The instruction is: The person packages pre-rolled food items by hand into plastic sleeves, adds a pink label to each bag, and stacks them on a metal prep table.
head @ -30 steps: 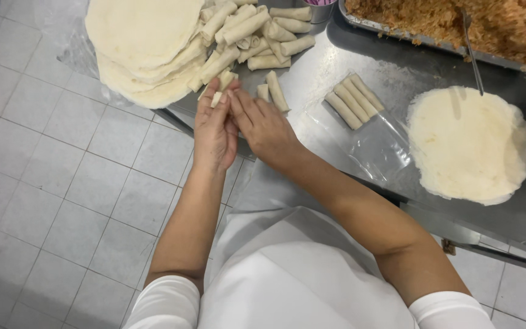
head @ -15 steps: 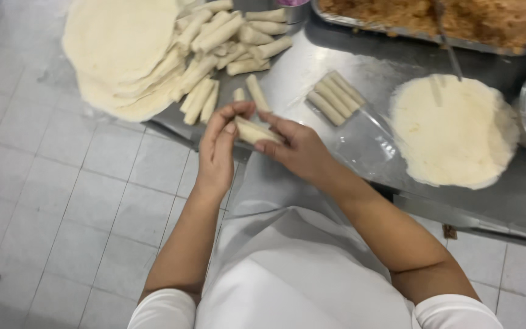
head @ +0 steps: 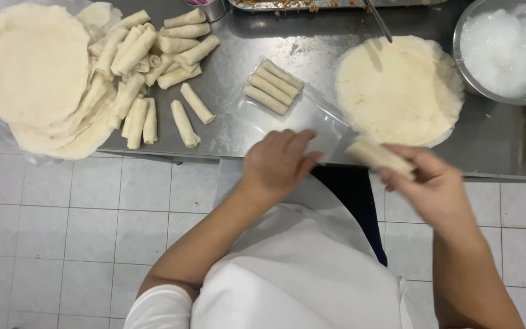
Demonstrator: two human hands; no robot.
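Note:
My right hand [head: 428,183] holds a pale rolled spring roll [head: 377,156] by the steel table's front edge, just below a round stack of wrappers [head: 397,88]. My left hand [head: 278,161] rests palm down, fingers on the near end of a clear plastic bag [head: 312,116]. Three rolls [head: 273,87] lie side by side at the bag's far end.
A heap of finished rolls [head: 147,55] lies at the left of the steel table [head: 312,36], beside a large stack of wrappers [head: 31,73]. A metal bowl of white stuff [head: 506,49] stands far right. A filling tray [head: 336,3] with a spoon sits at the back. Tiled floor below.
Both hands came from the roll heap at the left toward the middle. The right hand carried one roll rightward to the bag's near end; the left hand let go and settled on the bag.

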